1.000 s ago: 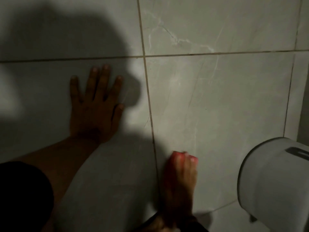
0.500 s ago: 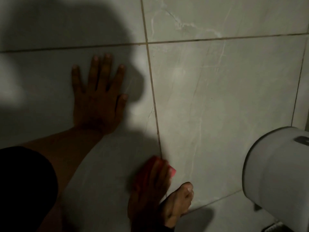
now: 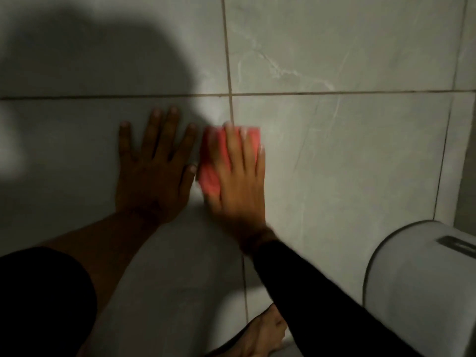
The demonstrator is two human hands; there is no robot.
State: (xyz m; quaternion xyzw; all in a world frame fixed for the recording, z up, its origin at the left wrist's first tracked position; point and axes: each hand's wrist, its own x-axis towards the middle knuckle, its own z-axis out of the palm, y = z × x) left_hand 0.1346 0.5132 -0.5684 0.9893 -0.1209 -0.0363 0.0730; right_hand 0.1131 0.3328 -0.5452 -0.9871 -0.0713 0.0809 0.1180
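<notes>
My right hand (image 3: 239, 173) lies flat on a pink sponge (image 3: 210, 173) and presses it against the grey tiled wall (image 3: 347, 155), fingers straight and pointing up, over the vertical grout line. The hand is motion-blurred. Just to its left my left hand (image 3: 154, 171) rests flat on the same wall with fingers spread, holding nothing. The left forearm is bare; the right arm wears a black sleeve.
A white round dispenser (image 3: 422, 287) juts from the wall at the lower right. A bare foot (image 3: 260, 336) shows at the bottom edge. A large shadow covers the upper left tiles. A wall corner runs down the right edge.
My right hand has swept the pink sponge up the wall from near the bottom of the tile to beside my left hand. The left hand has stayed flat in place.
</notes>
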